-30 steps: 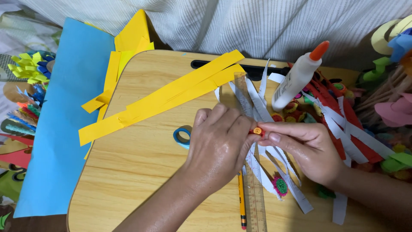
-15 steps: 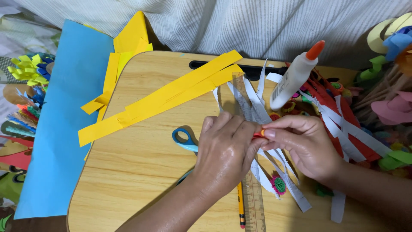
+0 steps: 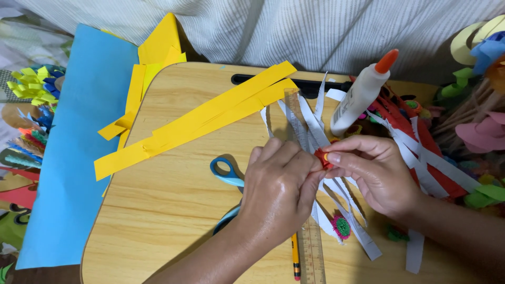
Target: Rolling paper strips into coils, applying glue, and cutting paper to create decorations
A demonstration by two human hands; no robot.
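My left hand (image 3: 281, 184) and my right hand (image 3: 371, 171) meet over the wooden lap table (image 3: 168, 210), both pinching a small red rolled paper piece (image 3: 321, 156) between their fingertips. Under the hands lie several white paper strips (image 3: 342, 208), a clear ruler (image 3: 311, 247) and a yellow pencil (image 3: 295, 257). Blue-handled scissors (image 3: 226, 171) lie partly hidden under my left wrist. A small pink and green paper flower (image 3: 342, 227) sits below my right hand.
Long yellow paper strips (image 3: 200, 118) cross the table's upper left. A blue paper sheet (image 3: 73, 131) lies at the left. A white glue bottle with an orange cap (image 3: 363, 92) leans at the upper right, with red and white strips (image 3: 421, 152) and paper crafts (image 3: 484, 131) beyond it.
The hands have stayed together on the red piece, turning it slightly. More of the scissors' blue handle shows beside my left hand.
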